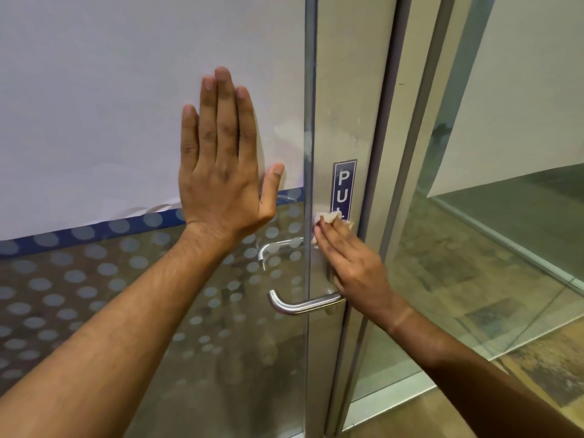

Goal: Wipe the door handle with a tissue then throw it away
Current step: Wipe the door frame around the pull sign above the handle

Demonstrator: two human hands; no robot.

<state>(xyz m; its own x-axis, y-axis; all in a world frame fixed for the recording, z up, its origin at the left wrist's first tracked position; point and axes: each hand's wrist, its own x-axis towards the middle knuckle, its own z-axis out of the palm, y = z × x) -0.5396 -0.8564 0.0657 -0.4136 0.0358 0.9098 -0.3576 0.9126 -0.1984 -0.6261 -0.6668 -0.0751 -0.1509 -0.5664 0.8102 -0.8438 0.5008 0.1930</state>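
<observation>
A brushed-steel lever door handle [301,305] juts left from the metal stile of a glass door. My right hand [350,263] presses a small crumpled white tissue [328,218] flat against the stile, above the handle's base and just under a blue sign. The palm covers the handle's mounting plate. My left hand [221,162] lies flat with fingers spread on the white paper that covers the glass, holding nothing.
The blue sign [343,188] reads "PU", its lower part hidden by the tissue. A second handle [275,248] shows through the dotted frosted glass [94,295]. A glass side panel [489,232] and wooden floor lie to the right.
</observation>
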